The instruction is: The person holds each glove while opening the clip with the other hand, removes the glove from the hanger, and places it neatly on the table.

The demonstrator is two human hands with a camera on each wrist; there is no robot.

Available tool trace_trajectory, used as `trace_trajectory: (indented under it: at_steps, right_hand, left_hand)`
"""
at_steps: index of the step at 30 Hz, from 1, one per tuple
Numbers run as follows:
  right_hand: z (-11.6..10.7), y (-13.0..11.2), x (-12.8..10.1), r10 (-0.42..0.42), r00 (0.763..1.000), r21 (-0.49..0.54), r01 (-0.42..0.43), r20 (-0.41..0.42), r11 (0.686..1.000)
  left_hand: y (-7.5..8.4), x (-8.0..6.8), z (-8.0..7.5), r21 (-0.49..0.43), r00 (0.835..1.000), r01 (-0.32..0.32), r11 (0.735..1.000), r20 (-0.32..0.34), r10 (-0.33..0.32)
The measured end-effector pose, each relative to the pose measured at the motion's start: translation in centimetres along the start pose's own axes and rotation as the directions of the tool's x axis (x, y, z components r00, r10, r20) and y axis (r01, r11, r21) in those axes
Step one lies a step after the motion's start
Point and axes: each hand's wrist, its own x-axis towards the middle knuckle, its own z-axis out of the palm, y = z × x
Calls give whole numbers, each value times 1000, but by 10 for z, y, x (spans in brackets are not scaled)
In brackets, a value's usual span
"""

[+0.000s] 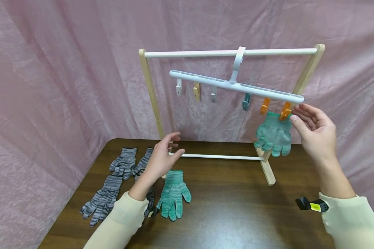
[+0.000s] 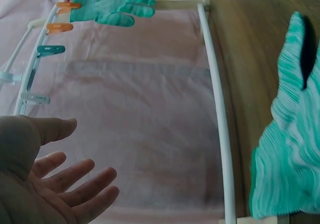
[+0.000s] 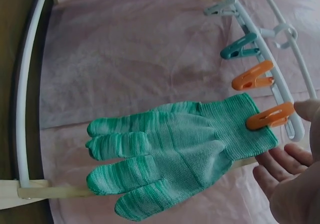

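Note:
A green knit glove [image 1: 275, 133] hangs by its cuff from an orange clip [image 3: 272, 116] at the right end of a white clip hanger [image 1: 215, 82]. Right beside that clip is my right hand [image 1: 318, 133], its fingers loosely bent around air and nothing gripped. Whether a fingertip still grazes the clip or cuff I cannot tell. My left hand [image 1: 163, 155] hovers above the table with fingers spread and holds nothing. Below it a second green glove [image 1: 174, 197] lies flat on the table. The hanger tilts, its right end lower.
A wooden stand with a white top rod [image 1: 193, 54] carries the hanger's hook. Several more clips, including a teal clip [image 1: 246, 102] and a yellow clip [image 1: 196, 91], hang along the bar without gloves. Grey striped gloves [image 1: 104, 197] lie at the table's left. Pink cloth [image 1: 65, 69] hangs behind.

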Motion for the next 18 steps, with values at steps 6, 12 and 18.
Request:
trace_trajectory:
  at_steps: [6, 12, 18]
  right_hand:
    - [-3, 4, 8, -11, 997, -19, 13, 81, 1000]
    - [-2, 8, 12, -8, 993, -19, 10, 117, 1000]
    - [2, 11, 16, -9, 993, -6, 9, 119, 1000]
  left_hand:
    - [10, 8, 8, -30, 999, -29, 999, 20, 30]
    - [19, 16, 19, -62, 998, -59, 996, 31, 61]
    - [25, 21, 30, -87, 995, -88, 992, 40, 92]
